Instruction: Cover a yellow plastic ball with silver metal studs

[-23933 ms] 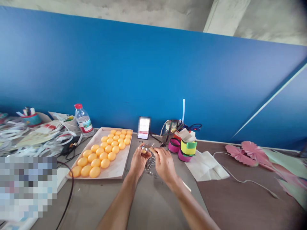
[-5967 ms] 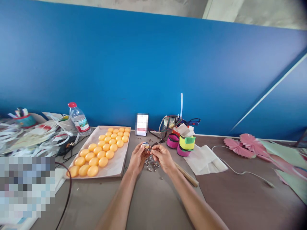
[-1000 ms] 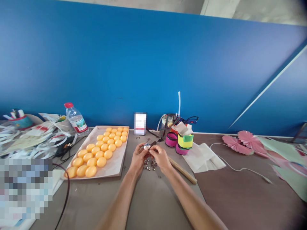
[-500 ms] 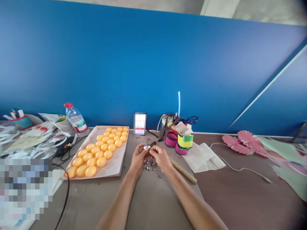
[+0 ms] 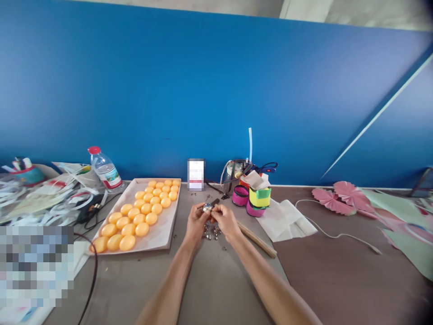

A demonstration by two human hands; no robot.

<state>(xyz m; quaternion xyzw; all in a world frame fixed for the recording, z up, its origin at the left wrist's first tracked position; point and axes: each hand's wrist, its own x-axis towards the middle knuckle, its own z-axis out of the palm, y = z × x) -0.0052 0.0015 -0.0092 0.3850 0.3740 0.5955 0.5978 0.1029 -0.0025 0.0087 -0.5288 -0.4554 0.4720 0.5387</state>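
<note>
My left hand (image 5: 195, 225) is closed around a small shiny, silvery rounded piece (image 5: 207, 207), held just above the table. Close beside it, my right hand (image 5: 226, 222) has its fingers pinched together at the same piece; whatever lies between them is too small to make out. A dark narrow strip (image 5: 215, 202) sticks up behind the fingertips, and I cannot tell which hand holds it. Below both hands lie several small shiny metal bits (image 5: 215, 233) in a loose cluster. A wooden stick (image 5: 259, 241) rests on the table by my right wrist.
To the left is a shallow white tray (image 5: 171, 230) with several orange balls (image 5: 139, 219). Behind it stands a water bottle (image 5: 110, 176). Pink and yellow rolls (image 5: 259, 198), white paper (image 5: 287, 221), a white cable (image 5: 341, 235) and pink paper fans (image 5: 352, 196) lie rightward. A blue partition (image 5: 189, 90) rises behind.
Both hands stay in nearly the same place, still together at the silvery piece, with only slight finger movement. The whole view has shifted a little.
</note>
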